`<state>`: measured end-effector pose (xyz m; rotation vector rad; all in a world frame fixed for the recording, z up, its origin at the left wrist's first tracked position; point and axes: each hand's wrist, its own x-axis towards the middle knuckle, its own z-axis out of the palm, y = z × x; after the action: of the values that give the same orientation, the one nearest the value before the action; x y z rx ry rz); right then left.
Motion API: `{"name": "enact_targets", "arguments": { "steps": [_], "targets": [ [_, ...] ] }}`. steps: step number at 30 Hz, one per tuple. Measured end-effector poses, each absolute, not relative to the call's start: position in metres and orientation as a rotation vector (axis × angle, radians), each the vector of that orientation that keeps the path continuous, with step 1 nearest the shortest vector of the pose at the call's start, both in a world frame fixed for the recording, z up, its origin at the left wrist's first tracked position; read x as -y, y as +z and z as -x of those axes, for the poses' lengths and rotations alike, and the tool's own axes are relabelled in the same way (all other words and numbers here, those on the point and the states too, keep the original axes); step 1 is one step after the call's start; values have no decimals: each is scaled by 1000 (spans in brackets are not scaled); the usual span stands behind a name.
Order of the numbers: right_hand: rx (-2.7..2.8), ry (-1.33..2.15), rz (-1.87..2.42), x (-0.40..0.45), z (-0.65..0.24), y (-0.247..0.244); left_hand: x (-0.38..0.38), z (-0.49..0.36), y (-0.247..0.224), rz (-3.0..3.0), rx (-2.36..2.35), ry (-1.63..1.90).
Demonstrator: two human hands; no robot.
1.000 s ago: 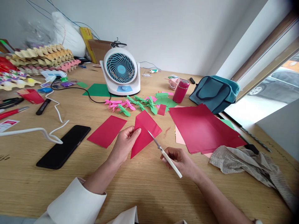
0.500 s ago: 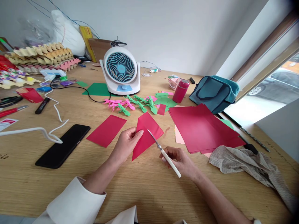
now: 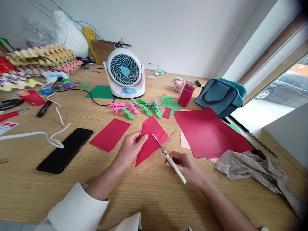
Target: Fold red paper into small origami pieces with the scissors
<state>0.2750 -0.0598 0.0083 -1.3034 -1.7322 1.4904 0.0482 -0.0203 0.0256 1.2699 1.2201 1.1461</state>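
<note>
My left hand pinches the left edge of a folded red sheet of paper, thumb on top. In my right hand is a pair of scissors with white handles. Their blades lie across the paper's right part, pointing up and left; whether they are spread or together is hard to make out. To the left of the held sheet, a red paper rectangle lies flat on the table. Beyond the paper sits a cluster of pink and green folded paper pieces.
A white fan stands at the back. A black phone and white cable lie left. To the right are large red sheets, a crumpled cloth, a red flask and a teal bag. Egg trays are stacked far left.
</note>
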Motion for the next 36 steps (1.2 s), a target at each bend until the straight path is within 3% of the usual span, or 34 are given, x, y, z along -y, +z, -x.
{"name": "enact_targets", "arguments": {
  "steps": [36],
  "targets": [
    [1711,1504,1313,59,-272,7,28,-57,30,-1174,-1137,1085]
  ]
}}
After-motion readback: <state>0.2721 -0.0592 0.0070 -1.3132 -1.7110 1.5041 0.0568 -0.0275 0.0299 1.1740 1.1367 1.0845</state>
